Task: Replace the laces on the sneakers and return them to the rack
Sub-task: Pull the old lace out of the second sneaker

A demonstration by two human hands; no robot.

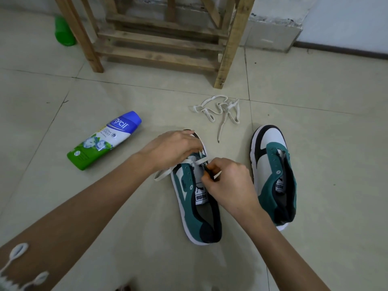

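Hands met over the teal sneaker [190,208] on the tiled floor [315,122]: the left hand [174,148] lay on its toe with fingers curled down, gripping it, while the right hand [228,183] pinched the white lace [197,162] between thumb and bent fingers by the lower eyelets, one end trailing off to the left. The second sneaker [273,164] stood unlaced just to the right, toe toward the wooden rack [159,40], a spare lace [218,110] lay tangled beyond both, short of that rack, and a powder bottle [105,139] lay on its side to the left.
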